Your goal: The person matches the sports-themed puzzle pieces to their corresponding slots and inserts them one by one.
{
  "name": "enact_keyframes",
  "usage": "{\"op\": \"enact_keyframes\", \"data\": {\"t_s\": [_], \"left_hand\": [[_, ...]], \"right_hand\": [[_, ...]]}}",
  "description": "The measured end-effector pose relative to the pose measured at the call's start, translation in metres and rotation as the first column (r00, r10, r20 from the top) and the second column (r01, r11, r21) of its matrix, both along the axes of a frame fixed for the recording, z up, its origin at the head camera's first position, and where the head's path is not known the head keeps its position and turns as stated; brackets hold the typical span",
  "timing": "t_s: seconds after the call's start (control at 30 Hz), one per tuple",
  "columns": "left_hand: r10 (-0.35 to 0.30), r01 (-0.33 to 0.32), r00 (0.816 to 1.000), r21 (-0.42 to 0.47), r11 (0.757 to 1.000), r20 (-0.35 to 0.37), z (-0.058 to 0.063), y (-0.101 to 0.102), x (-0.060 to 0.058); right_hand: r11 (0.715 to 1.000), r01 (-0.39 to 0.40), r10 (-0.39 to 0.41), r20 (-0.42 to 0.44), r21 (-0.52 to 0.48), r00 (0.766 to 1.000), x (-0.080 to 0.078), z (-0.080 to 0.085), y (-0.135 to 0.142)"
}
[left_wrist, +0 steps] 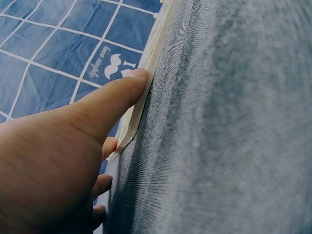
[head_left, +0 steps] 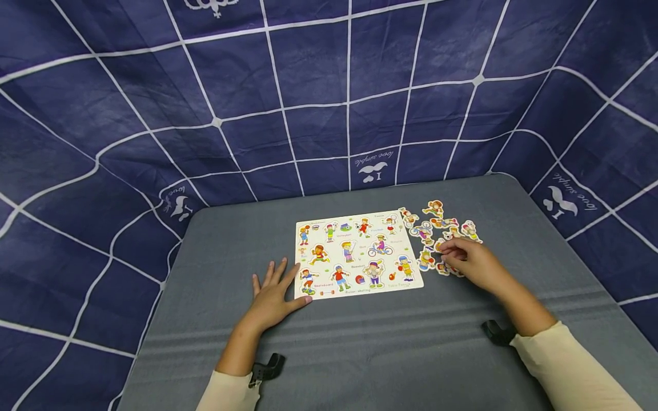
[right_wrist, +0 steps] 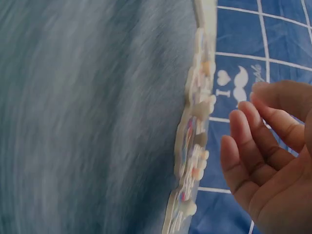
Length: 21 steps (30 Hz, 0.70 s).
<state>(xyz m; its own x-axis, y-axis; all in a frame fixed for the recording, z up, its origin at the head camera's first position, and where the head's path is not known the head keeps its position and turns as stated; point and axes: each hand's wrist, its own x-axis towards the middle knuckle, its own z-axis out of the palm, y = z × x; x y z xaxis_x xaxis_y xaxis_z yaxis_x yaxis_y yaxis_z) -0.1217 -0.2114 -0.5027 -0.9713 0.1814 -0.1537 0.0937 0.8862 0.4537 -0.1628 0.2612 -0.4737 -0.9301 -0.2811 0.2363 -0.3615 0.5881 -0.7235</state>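
A cream puzzle board (head_left: 367, 251) printed with children playing sports lies on the grey table. My left hand (head_left: 271, 299) rests at its front left corner, fingers spread; in the left wrist view the thumb (left_wrist: 119, 92) touches the board's edge (left_wrist: 139, 105). Right of the board lies a loose cluster of cut-out puzzle pieces (head_left: 422, 231), shaped as sporting figures. Over the near part of this cluster hovers my right hand (head_left: 470, 262), hiding some pieces. In the right wrist view its fingers are loosely bent with nothing seen between them, and the pieces (right_wrist: 187, 141) carry small pale knobs.
Dark blue cloth (head_left: 319, 74) with white grid lines hangs behind and along both sides of the grey table (head_left: 360, 354). A black strap device sits at each wrist, below the hands.
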Motion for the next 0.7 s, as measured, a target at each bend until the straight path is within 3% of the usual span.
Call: {"op": "enact_keyframes", "data": {"t_s": [0.33, 0.7], "left_hand": [[-0.005, 0.005, 1.000, -0.005, 1.000, 0.007, 0.001, 0.000, 0.001], [-0.008, 0.008, 1.000, -0.002, 1.000, 0.009, -0.003, -0.001, 0.000]], "right_hand": [[0.966, -0.067, 0.102, -0.129, 0.250, 0.986, 0.001, -0.005, 0.011], [0.934, -0.119, 0.157, -0.086, 0.336, 0.984, -0.003, -0.006, 0.014]]}}
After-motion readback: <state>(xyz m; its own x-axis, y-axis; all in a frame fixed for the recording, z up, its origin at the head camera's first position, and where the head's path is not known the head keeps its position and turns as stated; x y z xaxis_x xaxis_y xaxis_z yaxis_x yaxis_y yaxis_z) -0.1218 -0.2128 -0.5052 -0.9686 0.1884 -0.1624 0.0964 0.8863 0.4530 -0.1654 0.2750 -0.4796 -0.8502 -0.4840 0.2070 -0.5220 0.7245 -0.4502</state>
